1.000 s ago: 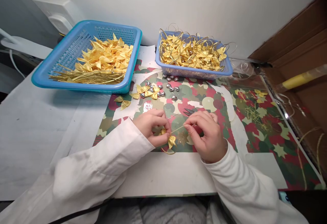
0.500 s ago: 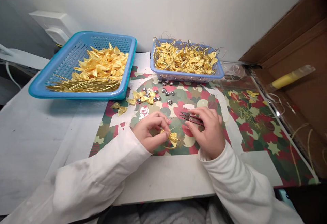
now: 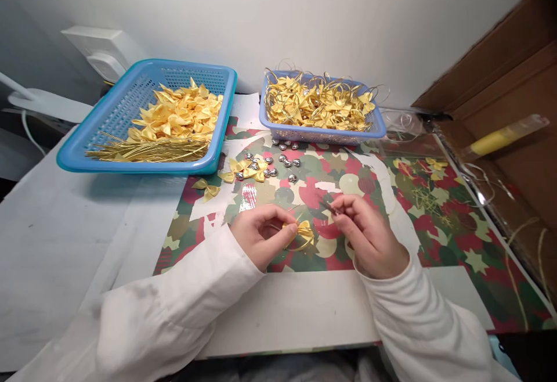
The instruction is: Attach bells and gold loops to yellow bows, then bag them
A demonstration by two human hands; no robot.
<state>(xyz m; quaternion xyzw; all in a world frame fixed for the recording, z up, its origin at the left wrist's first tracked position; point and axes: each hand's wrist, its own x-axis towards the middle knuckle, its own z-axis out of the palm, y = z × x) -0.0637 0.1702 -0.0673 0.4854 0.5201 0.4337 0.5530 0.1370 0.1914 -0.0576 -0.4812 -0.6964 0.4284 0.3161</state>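
Note:
Between the thumb and forefinger of my left hand [image 3: 268,235] is a yellow ribbon bow [image 3: 306,232] with a gold cord loop below it and thin ends sticking up. My right hand [image 3: 369,234] is closed around small dark thread snips [image 3: 327,203], slightly blurred, their blades pointing left, apart from the bow. Beyond my hands, several silver bells [image 3: 292,178] are scattered on the patterned sheet [image 3: 365,183]. More yellow bows [image 3: 237,167] lie among some of them, and a single bow [image 3: 206,189] sits further left.
A blue basket [image 3: 143,165] at back left holds yellow bows and gold cords. The smaller blue basket [image 3: 322,134] at the back is full of bows with looped cords. Yellow thread scraps [image 3: 430,205] lie to the right, beside a cardboard box [image 3: 500,80] and a yellow tube [image 3: 507,136].
My right hand has moved right and down with the snips, further from the bow, and its fingers have drawn closer together. The left hand still pinches the bow. The whole view has shifted slightly.

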